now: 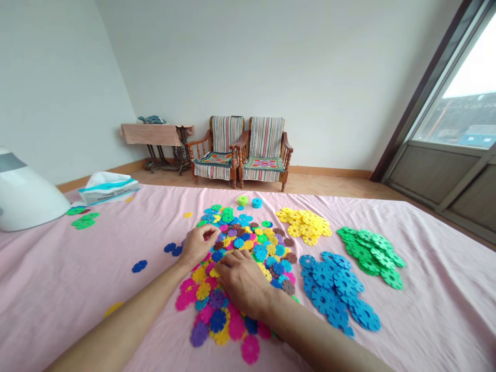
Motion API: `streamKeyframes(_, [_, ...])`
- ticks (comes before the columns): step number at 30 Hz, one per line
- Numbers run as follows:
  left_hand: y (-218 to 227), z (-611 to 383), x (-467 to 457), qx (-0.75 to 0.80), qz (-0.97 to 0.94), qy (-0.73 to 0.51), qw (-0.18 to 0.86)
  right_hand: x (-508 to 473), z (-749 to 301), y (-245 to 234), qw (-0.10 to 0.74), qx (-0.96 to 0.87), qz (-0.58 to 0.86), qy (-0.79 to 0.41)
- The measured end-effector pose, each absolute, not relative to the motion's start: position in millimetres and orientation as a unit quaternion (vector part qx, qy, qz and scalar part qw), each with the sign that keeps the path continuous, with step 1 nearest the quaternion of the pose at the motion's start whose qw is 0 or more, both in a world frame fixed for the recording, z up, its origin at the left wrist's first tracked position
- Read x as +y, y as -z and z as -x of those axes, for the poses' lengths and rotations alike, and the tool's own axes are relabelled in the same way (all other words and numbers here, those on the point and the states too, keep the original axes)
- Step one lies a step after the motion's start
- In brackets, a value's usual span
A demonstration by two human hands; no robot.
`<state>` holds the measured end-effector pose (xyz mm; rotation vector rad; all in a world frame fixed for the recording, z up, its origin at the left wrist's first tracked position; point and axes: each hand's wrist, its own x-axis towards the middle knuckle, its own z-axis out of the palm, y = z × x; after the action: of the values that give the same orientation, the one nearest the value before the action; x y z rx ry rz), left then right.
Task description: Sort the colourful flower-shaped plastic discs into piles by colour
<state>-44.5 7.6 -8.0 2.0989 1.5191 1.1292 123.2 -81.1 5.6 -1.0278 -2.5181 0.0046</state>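
Note:
A mixed pile of flower-shaped plastic discs in many colours lies on the pink cloth. At the pile's left edge is my left hand, its thumb and fingertips brought together in a pinch; whatever is between them is too small to tell. My right hand rests palm down over the middle of the pile, fingers curled onto the discs near a yellow disc. Its fingertips are partly hidden. Pink discs and a purple disc lie at the pile's near end.
Sorted heaps of yellow discs, green discs and blue discs sit to the right. Two small stacks, a lime stack and a light blue stack, stand behind. Leftward are a tissue pack and white appliance.

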Motion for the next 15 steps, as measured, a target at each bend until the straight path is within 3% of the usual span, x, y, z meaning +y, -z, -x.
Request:
streamKeyframes(9, [8,45,8,0.532,-0.732,-0.393,0.162,-50,-193,-18,0.366,-0.737,0.564,-0.076])
streamKeyframes(15, [9,45,8,0.535,-0.733,-0.389,0.162,-6,-281,-15,0.348,-0.58,0.735,-0.051])
